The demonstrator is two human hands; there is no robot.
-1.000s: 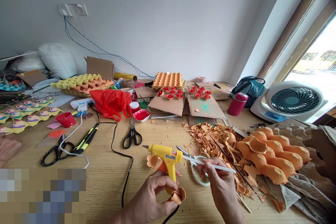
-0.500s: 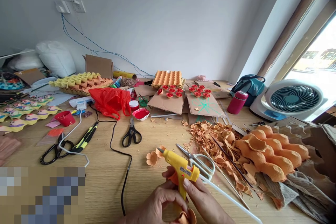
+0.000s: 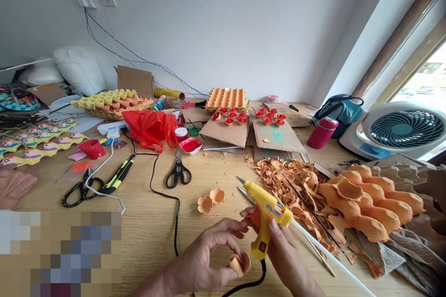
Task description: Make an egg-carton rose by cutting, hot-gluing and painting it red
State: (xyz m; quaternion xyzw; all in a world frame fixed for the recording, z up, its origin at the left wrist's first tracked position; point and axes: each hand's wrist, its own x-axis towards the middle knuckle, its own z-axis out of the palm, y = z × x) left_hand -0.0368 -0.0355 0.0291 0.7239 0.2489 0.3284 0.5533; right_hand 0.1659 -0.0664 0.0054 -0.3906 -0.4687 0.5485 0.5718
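My right hand (image 3: 284, 246) is closed round a yellow hot glue gun (image 3: 266, 209), its nozzle pointing up and left, a clear glue stick (image 3: 331, 255) trailing from its back. Thumb and fingers of my left hand (image 3: 209, 250) pinch an orange egg-carton flower (image 3: 240, 264) with upright petals, close to the gun's handle. Two more cut carton flowers (image 3: 211, 199) lie flat on the table ahead of my hands. White-handled scissors (image 3: 245, 195) are mostly hidden behind the gun.
Orange carton scraps (image 3: 289, 174) and an egg carton (image 3: 372, 204) lie on the right. Black scissors (image 3: 178, 174) and a bowl of red paint (image 3: 191, 145) are ahead. Red flowers stand on cardboard (image 3: 226, 132). A fan (image 3: 400, 127) stands far right; another person's hand (image 3: 16, 188) is far left.
The glue gun has moved right, away from the flower in my left hand. More of that flower and the gun's handle and cord now shows. The view has shifted slightly.
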